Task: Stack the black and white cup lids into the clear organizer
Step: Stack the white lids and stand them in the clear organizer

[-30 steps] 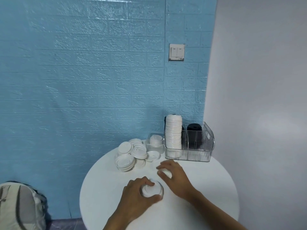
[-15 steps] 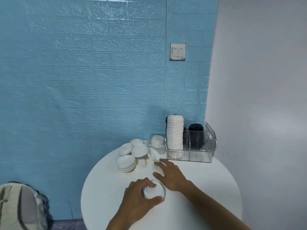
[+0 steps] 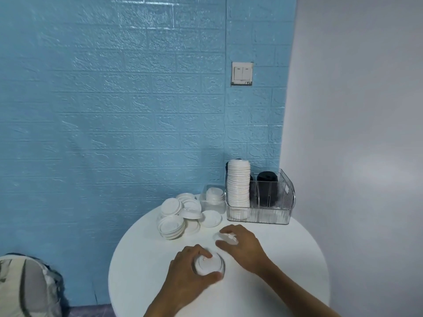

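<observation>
A round white bench (image 3: pixel 142 277) stands against a blue brick-patterned wall, seen from above and behind the person's two hands, with a backpack (image 3: pixel 25 287) on the floor at the far left. On the bench's far left part lies a loose heap of white lids (image 3: pixel 177 217), some overlapping and tilted, with one single lid (image 3: pixel 211 218) lying flat just to its right. Behind that stands a small clear tub (image 3: pixel 211 200) holding a few more white lids. In the near middle, the left hand (image 3: pixel 190 271) curls its fingers and thumb round a short stack of white lids (image 3: pixel 208 264), so this grip is closed on the stack. Just to the right and slightly farther away, the right hand (image 3: pixel 243 247) covers another white lid (image 3: pixel 225 236) with bent fingers, pressing or pinching it against the bench; whether it has lifted is not visible. At the far right stands the clear organizer (image 3: pixel 274 216), with a tall column of white lids (image 3: pixel 239 184) in its left section, rising well above the rim, and a stack of black lids (image 3: pixel 266 179) in a section to the right. The likely trouble is that tall white column: adding more on top could tip it, since little wall supports its upper half. Thin lids could also slip from the left hand's grip if squeezed unevenly, and a reaching arm might brush the loose heap.
</observation>
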`<state>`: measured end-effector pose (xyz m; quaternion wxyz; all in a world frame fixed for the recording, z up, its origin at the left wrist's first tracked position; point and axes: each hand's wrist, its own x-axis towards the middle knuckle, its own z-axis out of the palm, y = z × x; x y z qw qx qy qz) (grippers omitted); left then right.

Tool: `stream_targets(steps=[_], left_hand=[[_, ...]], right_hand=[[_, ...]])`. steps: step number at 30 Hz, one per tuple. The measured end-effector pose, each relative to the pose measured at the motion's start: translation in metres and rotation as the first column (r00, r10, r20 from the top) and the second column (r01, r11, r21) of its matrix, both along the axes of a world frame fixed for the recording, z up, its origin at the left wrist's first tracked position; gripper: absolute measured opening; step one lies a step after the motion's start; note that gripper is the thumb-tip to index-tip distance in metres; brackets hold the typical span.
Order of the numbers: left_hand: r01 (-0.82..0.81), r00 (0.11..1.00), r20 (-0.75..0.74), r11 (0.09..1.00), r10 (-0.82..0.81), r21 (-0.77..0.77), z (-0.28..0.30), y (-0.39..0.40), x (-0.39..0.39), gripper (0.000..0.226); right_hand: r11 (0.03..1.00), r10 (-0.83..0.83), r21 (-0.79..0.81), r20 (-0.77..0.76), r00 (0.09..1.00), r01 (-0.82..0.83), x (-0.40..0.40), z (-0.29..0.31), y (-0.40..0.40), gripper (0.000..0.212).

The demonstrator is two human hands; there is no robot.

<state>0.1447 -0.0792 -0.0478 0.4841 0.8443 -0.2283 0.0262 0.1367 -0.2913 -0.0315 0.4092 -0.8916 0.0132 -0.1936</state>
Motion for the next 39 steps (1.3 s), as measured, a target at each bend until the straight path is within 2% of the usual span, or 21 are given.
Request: stream_targets(steps=[3, 8, 12, 17, 20, 23, 29, 32, 39], left_hand=[[0.004, 1.0, -0.015, 1.0, -0.005, -0.027, 0.003, 0.0, -0.001, 0.065], [0.029, 0.996, -0.081, 0.994, -0.038, -0.109, 0.009, 0.001, -0.005, 0.09], [0.017, 0.997, -0.067, 0.987, -0.028, -0.159, 0.005, 0.003, -0.001, 0.106], [0.028, 0.999, -0.039, 0.993, -0.032, -0.115, 0.0, 0.002, -0.001, 0.08], [0.042, 0.998, -0.036, 0.992, -0.047, -0.117, 0.001, 0.002, -0.004, 0.077], [0.037, 0.999, -0.028, 0.994, -0.04, -0.101, 0.0, 0.001, -0.005, 0.076], [0.022, 1.0, 0.015, 1.0, -0.022, -0.02, 0.001, 0.001, -0.004, 0.089], [0.052, 0.998, 0.038, 0.998, -0.053, 0.034, 0.004, 0.0, -0.007, 0.098], [-0.003, 0.996, 0.089, 0.997, -0.004, 0.08, -0.003, -0.001, -0.003, 0.085]], right_hand=[[0.986, 0.081, 0.143, 0.075, 0.994, -0.091, -0.009, 0.008, 0.014, 0.028], [0.967, 0.242, 0.06, 0.078, 0.967, -0.247, -0.016, 0.011, 0.033, 0.041], [0.951, 0.292, 0.087, 0.057, 0.955, -0.296, -0.018, 0.003, 0.036, 0.033], [0.943, 0.305, 0.139, -0.008, 0.952, -0.301, -0.025, 0.002, 0.041, 0.009], [0.939, 0.31, 0.156, 0.003, 0.951, -0.307, -0.026, 0.003, 0.04, 0.02], [0.935, 0.33, 0.148, -0.02, 0.944, -0.324, -0.025, 0.005, 0.037, 0.02], [0.924, 0.329, 0.22, -0.042, 0.943, -0.313, -0.021, 0.003, 0.029, 0.045], [0.921, 0.344, 0.214, -0.059, 0.937, -0.325, -0.02, 0.002, 0.026, 0.047], [0.932, 0.355, 0.135, -0.133, 0.925, -0.338, -0.019, 0.006, 0.024, 0.05]])
